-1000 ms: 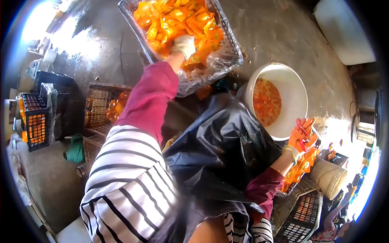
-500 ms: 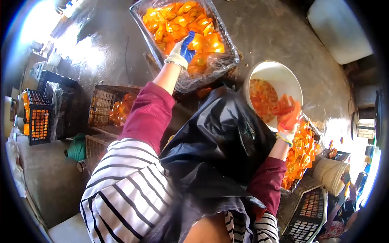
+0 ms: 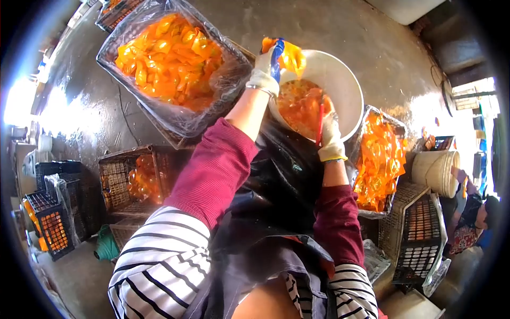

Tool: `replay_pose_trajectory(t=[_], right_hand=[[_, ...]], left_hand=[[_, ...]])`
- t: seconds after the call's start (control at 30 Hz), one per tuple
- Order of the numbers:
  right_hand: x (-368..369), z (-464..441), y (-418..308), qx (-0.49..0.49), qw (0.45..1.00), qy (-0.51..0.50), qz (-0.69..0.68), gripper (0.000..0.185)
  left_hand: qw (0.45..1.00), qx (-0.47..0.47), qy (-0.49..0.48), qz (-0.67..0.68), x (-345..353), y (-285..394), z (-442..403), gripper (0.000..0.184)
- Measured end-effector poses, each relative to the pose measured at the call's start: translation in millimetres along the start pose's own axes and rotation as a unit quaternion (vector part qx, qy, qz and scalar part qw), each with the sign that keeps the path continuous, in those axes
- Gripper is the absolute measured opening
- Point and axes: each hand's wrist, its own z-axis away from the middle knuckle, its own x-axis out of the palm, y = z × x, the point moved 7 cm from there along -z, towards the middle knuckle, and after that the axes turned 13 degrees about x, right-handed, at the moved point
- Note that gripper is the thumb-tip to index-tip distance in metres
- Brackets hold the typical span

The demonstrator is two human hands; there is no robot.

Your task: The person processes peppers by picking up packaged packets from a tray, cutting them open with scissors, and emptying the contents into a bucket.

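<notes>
My left hand (image 3: 270, 61), in a white glove with blue fingers, is closed on a glossy orange piece (image 3: 292, 58), which hangs at the left rim of the white bucket (image 3: 345, 90). My right hand (image 3: 330, 133), in a white glove stained orange, is at the near inside of the bucket. Along its palm runs a slim red tool (image 3: 321, 119), its kind unclear, with the fingers seeming closed round it. Wet orange-red scraps (image 3: 300, 103) lie at the bucket's bottom. To the left, a plastic-lined crate (image 3: 119, 45) holds many glossy orange pieces (image 3: 167, 58).
At right, another lined crate (image 3: 380, 159) is full of orange pieces. A beige bucket (image 3: 433, 165) and dark crates (image 3: 419, 239) stand beyond it. At left are a tilted crate (image 3: 114, 183), a green roll (image 3: 106, 243) and a black crate (image 3: 53, 228). Another person (image 3: 467, 223) is at far right.
My left hand has come from the lined crate to the bucket with an orange piece. My right hand has moved left and lower into the bucket. The view has turned toward the right.
</notes>
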Motion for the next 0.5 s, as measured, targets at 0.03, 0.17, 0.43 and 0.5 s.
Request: replay_pose_trajectory(t=[0.03, 0.17, 0.43, 0.5], right_hand=[[-4, 1, 0, 0.112, 0.982, -0.012, -0.154, 0.039], [-12, -3, 0, 0.093, 0.931, -0.06, -0.347, 0.038], [-9, -5, 0, 0.154, 0.933, -0.007, -0.324, 0.032], [-2, -7, 10, 0.161, 0.935, -0.039, -0.313, 0.035]], left_hand=[[0.994, -0.016, 0.04, -0.097, 12, 44, 25, 0.035], [0.879, 0.324, -0.067, -0.343, -4, 77, -32, 0.037], [0.793, 0.136, -0.219, -0.552, -29, -18, -32, 0.039], [0.816, 0.028, -0.185, -0.548, -58, -31, -52, 0.037]])
